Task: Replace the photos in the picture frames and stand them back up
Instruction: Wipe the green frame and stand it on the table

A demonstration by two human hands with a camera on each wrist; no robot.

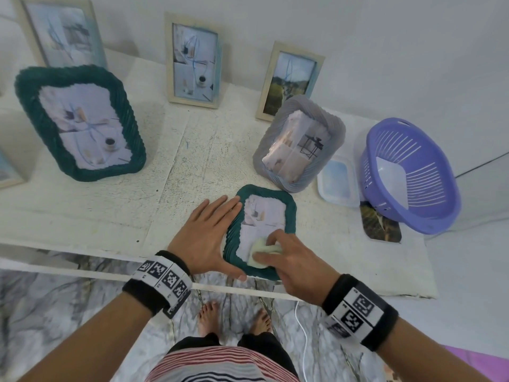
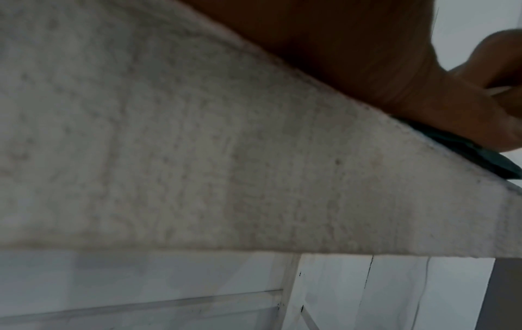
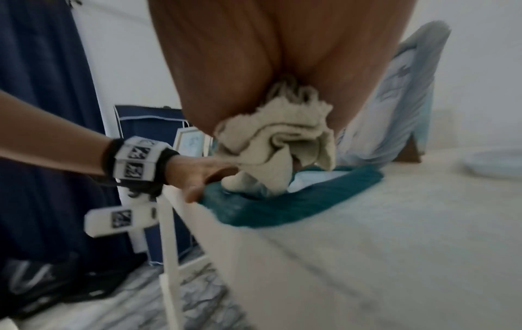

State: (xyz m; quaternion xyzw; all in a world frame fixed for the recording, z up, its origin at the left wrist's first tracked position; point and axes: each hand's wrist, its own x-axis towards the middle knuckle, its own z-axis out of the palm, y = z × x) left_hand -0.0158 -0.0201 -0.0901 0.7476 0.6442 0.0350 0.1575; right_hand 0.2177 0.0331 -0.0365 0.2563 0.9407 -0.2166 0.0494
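Head view has the small teal frame lying flat at the near edge of the desk. Your left hand is spread flat against its left side, and your right hand is bunched around a cream cloth on the glass. That ribbed, yarn-wrapped rim looks soft and grippy, and the frame probably weighs little. I'd lift it by both long edges, since the glass looks slick and breakable.

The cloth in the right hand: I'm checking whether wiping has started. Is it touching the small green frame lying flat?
Touching. The right wrist view shows the cloth, held by the right hand, pressed onto the small green frame.
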